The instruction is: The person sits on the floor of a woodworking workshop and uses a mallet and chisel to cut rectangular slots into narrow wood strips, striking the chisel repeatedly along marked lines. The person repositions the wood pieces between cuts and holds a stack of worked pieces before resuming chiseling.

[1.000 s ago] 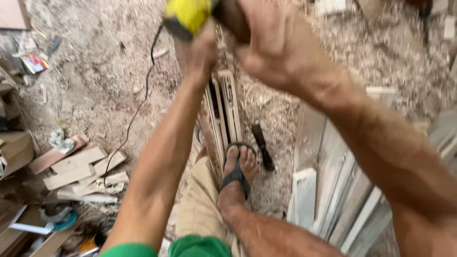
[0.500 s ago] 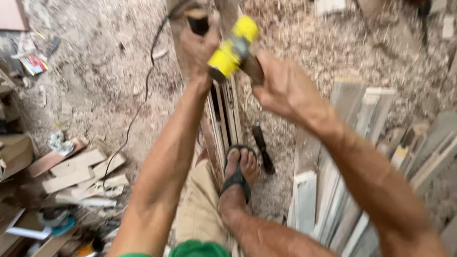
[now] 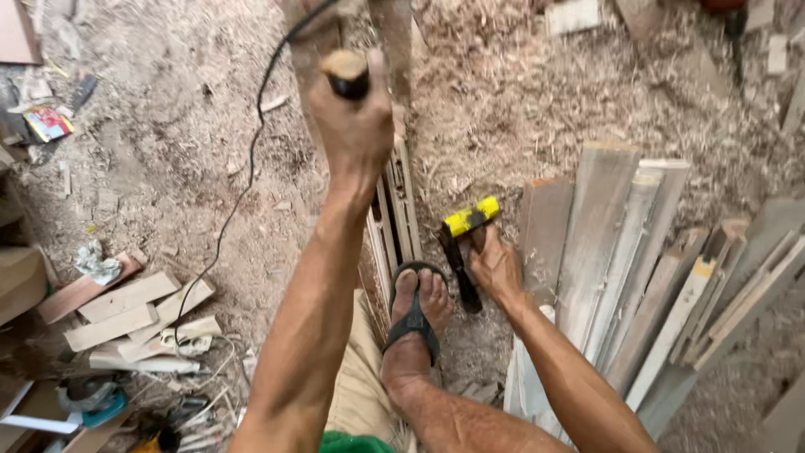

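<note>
The left hand is squeezing tight around one black round handle with a wooden end, up at the far side. One black cord is hanging from it. The right hand is low down, pinching one yellow and black power tool on the sawdust floor. One foot in a black sandal is pressing on long grey wood strips. Grey boards are lying on the right.
</note>
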